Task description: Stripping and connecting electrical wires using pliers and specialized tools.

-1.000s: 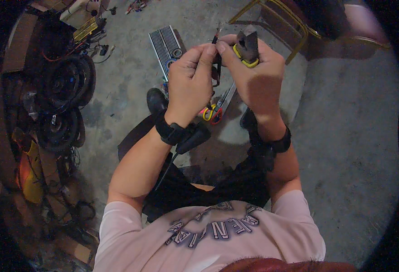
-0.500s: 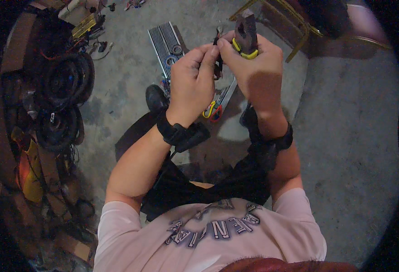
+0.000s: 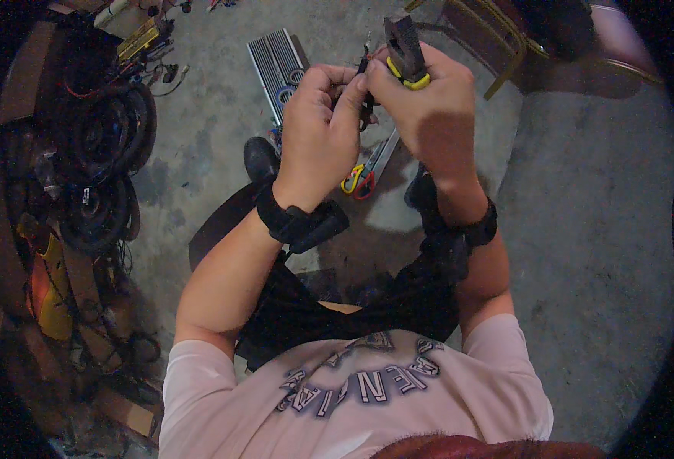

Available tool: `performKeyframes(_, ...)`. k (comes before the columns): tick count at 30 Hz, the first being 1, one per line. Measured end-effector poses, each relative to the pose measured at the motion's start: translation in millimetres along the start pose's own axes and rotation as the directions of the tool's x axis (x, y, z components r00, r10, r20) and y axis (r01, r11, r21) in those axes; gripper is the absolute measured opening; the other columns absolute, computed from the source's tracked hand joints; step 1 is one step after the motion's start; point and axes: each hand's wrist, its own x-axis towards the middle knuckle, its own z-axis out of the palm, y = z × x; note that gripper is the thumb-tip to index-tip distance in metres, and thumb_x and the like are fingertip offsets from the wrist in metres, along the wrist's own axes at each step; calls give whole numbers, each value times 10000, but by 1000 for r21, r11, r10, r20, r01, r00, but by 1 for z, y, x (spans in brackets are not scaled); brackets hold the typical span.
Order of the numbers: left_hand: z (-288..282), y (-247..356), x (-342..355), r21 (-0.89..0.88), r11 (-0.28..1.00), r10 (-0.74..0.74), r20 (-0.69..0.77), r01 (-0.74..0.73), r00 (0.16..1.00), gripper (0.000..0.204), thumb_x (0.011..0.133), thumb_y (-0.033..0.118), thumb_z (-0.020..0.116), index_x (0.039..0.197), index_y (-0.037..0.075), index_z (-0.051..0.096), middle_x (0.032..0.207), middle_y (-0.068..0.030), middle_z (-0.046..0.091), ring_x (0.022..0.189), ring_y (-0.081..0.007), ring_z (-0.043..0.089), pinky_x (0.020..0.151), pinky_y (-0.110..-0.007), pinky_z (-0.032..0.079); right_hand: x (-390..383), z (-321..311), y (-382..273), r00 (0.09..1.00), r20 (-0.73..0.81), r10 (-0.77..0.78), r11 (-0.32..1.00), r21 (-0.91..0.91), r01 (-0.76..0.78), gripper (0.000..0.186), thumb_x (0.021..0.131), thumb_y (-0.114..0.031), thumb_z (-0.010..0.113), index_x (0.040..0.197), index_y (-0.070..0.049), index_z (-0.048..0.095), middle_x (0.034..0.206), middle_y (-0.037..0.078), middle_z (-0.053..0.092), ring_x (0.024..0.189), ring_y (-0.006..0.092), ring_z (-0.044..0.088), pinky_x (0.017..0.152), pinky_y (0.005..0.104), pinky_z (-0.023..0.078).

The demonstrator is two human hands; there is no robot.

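My left hand point(image 3: 322, 141) pinches a thin black wire point(image 3: 362, 66) with frayed, bare ends sticking up. My right hand point(image 3: 429, 115) holds pliers point(image 3: 404, 47) with yellow grips, jaws upward, while its thumb presses at the wire beside my left fingertips. Below my hands on the concrete floor lie scissors point(image 3: 362, 177) with yellow and red handles. Beyond my left hand lies a silver finned metal piece point(image 3: 263, 63) with round rings on it.
On the left are black round speaker-like parts point(image 3: 100, 138), cardboard point(image 3: 23, 92), cables and a yellow item point(image 3: 54, 298). A chair frame point(image 3: 513, 46) with padded seat stands at upper right. My boot point(image 3: 260, 157) rests near the metal piece.
Both hands, with the wire and pliers, have moved slightly upward in the picture. The pliers have also shifted a little left, and their angle has changed. Both grips stay closed.
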Motion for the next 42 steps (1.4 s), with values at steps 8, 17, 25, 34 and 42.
performKeyframes(8,-4,2,7,82,996,-23,5,22,1000,169,973,134,592,984,-35,588,792,-66,674,635,-89,607,568,-237,491,9,-3,5,977,91,-191,966,-162,203,192,745,-172,742,814,-4,681,807,142,677,727,313,677,666,385,540)
performKeyframes(17,-5,11,13,121,991,-68,43,62,997,167,976,119,572,969,-45,600,800,-80,691,670,-106,635,588,-248,503,17,-5,7,993,106,54,994,-99,-43,229,762,-216,742,829,-5,683,807,146,672,736,350,662,676,407,531)
performKeyframes(25,-7,8,16,22,993,-118,55,117,991,186,985,125,557,956,-55,593,830,-112,718,709,-118,659,632,-252,527,10,-34,-5,973,231,-12,956,-283,79,280,808,-200,705,994,0,640,949,184,649,920,391,624,812,412,504)
performKeyframes(34,-3,15,16,241,970,44,-30,-36,999,214,987,161,569,912,-33,618,812,-111,721,715,-163,681,667,-292,526,-1,-43,-8,911,403,-86,927,-302,221,346,809,-22,647,1145,13,572,1035,196,633,950,380,614,832,391,506)
performKeyframes(42,-8,5,20,124,992,32,-11,-30,999,194,1007,146,524,987,-42,569,882,-126,722,779,-180,697,707,-299,540,8,-68,0,687,655,314,848,132,-514,251,868,-118,660,1090,-2,636,939,134,698,841,204,675,759,367,533)
